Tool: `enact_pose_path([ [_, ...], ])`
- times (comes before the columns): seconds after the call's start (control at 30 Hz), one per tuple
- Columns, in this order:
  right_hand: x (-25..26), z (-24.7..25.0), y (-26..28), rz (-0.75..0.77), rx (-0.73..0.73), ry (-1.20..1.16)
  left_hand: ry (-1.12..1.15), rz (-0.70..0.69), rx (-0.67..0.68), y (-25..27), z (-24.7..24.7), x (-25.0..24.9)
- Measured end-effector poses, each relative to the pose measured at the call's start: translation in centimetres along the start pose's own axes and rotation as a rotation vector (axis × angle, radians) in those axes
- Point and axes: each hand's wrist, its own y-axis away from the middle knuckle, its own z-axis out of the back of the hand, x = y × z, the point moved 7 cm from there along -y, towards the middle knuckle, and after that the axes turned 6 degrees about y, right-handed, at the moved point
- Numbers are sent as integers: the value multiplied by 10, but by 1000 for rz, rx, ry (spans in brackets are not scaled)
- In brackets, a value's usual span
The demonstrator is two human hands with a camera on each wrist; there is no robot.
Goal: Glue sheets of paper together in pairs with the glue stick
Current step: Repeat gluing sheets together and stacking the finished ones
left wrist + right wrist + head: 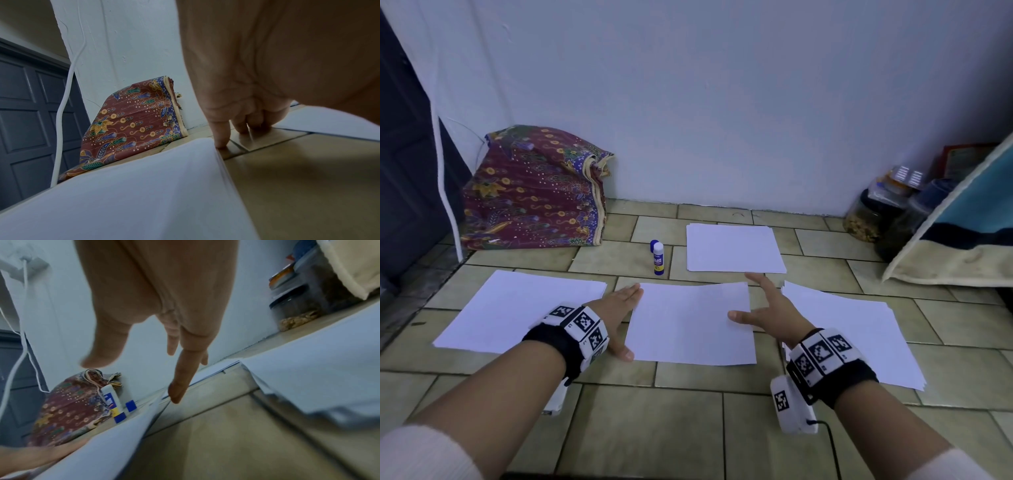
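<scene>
Patterned cloth bundle (534, 192) by wall — jars (876, 212) far right — glue stick (658, 257) between.

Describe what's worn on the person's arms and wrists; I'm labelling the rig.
Both forearms are bare, with white sleeves pushed up. The left hand and right hand are ungloved. Each wrist has a black strap, white square-code blocks and a white camera unit; a black cable leaves the right unit.

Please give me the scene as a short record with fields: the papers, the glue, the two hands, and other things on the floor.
papers: four white paper lots on the tiled floor; centre sheet, left stack, right stack, far stack
glue: white glue stick upright, uncapped, its blue cap beside it
left hand: flat, fingers straight, at the centre sheet's left edge
right hand: open, thumb over the centre sheet's right edge
other: folded patterned batik cloth, jars
</scene>
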Motion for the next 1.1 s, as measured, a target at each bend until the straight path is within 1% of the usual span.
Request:
enact_pose_path([
  [0.1, -4, -4, 5, -5, -65, -52, 3, -4, -4, 2, 0, -2],
  [0.17, -3, -17, 9, -17, -23, -121, 11, -6, -2, 2, -1, -2],
  [0.23, -3, -30, 12, -24, 44, -86, 11, -5, 9, 2, -2, -1],
  [0.27, -4, -33, 12, -30, 56, -50, 7, -4, 12, 2, -2, -1],
  [0.37, -4, -27, 15, -33, 38, 9, -19, 6, 16, 0, -4, -1],
  [0.43, 0, -21, 18, -4, 42, 41, -51, 16, 10, -2, -6, -2],
  [0.5, 3, -12, 21, 30, 15, 105, -77, 25, 1, -4, -8, -2],
  [0.57, 5, 6, 23, 47, -55, 122, -72, 30, 1, -5, -8, 0],
  [0.7, 6, 45, 26, 93, -137, 56, -29, 39, 5, -3, -6, -1],
  [0.8, 8, 70, 21, 120, -204, -33, -57, 62, 19, -1, -2, -7],
  [0.93, 16, 91, -2, 120, -264, -74, -168, 121, 46, -3, 1, -12],
  [1.1, 17, 101, -45, 52, -276, 41, -226, 190, 71, -11, 0, -11],
])
